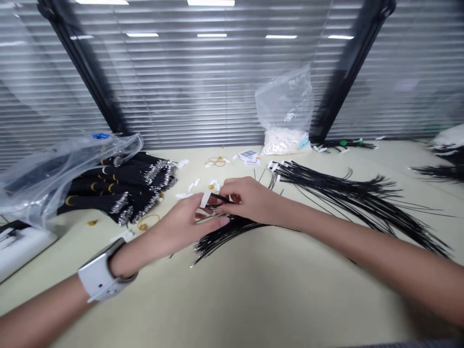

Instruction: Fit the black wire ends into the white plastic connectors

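My left hand point(181, 220) is closed around a white connector point(205, 199) at the end of black wires, its thumb pointing right. Fingers of my right hand point(246, 198) pinch the black wires just right of that connector. Both hands meet near the middle of the view. Beneath them, a bundle of loose black wires point(232, 232) with shiny metal tips lies on the table. Further right, a fanned bundle of black wires point(337, 193) has white connectors point(279, 167) at its left end.
Banded black wire bundles point(108, 186) lie at the left under a clear plastic bag point(65, 159). A bag of white connectors point(284, 140) stands by the window. Rubber bands point(216, 161) and small cards point(249, 157) lie on the table point(224, 299). More wires are far right.
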`<state>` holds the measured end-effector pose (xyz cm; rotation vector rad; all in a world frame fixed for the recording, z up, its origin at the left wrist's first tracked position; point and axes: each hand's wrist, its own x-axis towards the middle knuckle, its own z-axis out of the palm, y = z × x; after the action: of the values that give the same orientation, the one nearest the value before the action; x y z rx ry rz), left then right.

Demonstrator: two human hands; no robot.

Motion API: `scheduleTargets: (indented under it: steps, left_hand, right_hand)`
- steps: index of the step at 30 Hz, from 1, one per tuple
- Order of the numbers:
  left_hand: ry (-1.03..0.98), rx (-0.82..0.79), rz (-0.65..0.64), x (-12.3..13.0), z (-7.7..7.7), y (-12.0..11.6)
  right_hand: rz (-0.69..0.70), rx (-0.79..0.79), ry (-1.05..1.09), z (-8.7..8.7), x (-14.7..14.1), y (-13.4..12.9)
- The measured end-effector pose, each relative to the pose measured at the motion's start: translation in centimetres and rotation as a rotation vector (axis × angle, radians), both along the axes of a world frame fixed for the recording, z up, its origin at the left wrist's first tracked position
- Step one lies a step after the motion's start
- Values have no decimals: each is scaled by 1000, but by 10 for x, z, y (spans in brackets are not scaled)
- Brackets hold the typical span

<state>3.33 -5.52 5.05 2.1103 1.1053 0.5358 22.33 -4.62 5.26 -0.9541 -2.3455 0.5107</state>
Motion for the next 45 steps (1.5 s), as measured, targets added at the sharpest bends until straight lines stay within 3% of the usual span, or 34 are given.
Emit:
scheduleTargets:
  steps: [9,18,21,25,30,35,41,45]
  left_hand:
    - [-82,116,42,7,-15,12]
    - [213,347,-96,-5,-24,7]
    - [278,339,-131,-7,-18,3]
    - [296,274,-119,-16,-2,0]
    - [270,179,8,-22,5,-1]
    - [259,232,39,2,-10,-6]
    - [252,355,-75,21,-37,3]
    - [245,418,-115,18,-49,10]
  right_hand:
    - [-36,6,172,12,1,4]
    - [-86,48,475,38,22,11]
    - [-67,66,555,41,23,10]
    - [-29,23,407,35,15,5]
    - [-52,6,367,29,-7,-5]
    - [-18,162,393,42,-22,2]
    - [79,389,432,80,-20,22]
    - [13,529,527,102,-16,36]
